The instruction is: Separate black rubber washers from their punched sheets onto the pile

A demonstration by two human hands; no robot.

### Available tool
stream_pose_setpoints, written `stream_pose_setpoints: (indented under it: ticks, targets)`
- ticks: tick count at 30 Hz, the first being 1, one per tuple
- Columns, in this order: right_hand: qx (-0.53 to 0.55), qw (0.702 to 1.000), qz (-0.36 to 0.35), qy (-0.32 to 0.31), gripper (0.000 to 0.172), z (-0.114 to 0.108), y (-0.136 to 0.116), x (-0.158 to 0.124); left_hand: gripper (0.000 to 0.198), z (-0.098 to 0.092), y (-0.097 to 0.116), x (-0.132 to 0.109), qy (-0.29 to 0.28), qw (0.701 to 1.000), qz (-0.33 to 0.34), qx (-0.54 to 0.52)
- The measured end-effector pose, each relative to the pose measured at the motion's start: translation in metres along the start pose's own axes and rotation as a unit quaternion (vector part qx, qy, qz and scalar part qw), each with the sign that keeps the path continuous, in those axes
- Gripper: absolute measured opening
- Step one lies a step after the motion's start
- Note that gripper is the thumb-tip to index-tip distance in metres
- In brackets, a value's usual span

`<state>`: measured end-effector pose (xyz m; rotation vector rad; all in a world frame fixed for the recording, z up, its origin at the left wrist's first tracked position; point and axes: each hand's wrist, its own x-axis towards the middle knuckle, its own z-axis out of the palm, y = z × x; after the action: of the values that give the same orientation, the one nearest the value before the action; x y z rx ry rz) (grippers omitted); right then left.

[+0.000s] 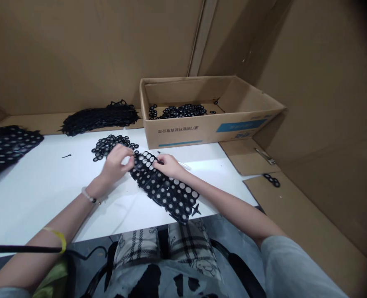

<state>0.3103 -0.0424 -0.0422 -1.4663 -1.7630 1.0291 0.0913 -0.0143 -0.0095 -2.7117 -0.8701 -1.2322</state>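
A black rubber-like sheet (161,190) with rows of round holes lies slantwise on the white tabletop, its near end close to the front edge. My right hand (168,166) grips its far right edge, thumb on top. At the sheet's far left corner my left hand (120,159) is pinched closed; whatever is between its fingertips is too small to make out. Just beyond that hand lies a pile of small black rings (110,142). A small black star-shaped scrap (196,210) sits by the sheet's near end.
At the back stands an open cardboard box (183,133) with many black rings inside. Left of it are a stack of black sheets (99,118) and another perforated sheet pile (9,149). Tweezers (264,156) and a black ring strip (271,180) lie right. Cardboard walls (87,49) surround the table.
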Motion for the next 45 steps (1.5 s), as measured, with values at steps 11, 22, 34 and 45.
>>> stream_pose_setpoints:
  ticks: [11, 22, 34, 45]
  targets:
    - [0.139, 0.968, 0.104, -0.180, 0.018, -0.022, -0.011, -0.007, 0.024, -0.013, -0.050, -0.009, -0.040, 0.938, -0.266, 0.218]
    - [0.165, 0.963, -0.025, -0.211, 0.031, -0.019, -0.010, -0.004, 0.034, -0.005, 0.021, 0.008, -0.299, 0.950, -0.060, -0.066]
    - [0.155, 0.960, -0.048, -0.230, 0.035, -0.018, -0.007, -0.004, 0.036, 0.004, 0.033, 0.002, -0.330, 0.937, -0.050, -0.105]
    - [0.166, 0.970, 0.058, -0.170, 0.036, -0.024, -0.013, -0.005, 0.031, -0.011, -0.004, 0.007, -0.095, 0.960, -0.237, -0.110]
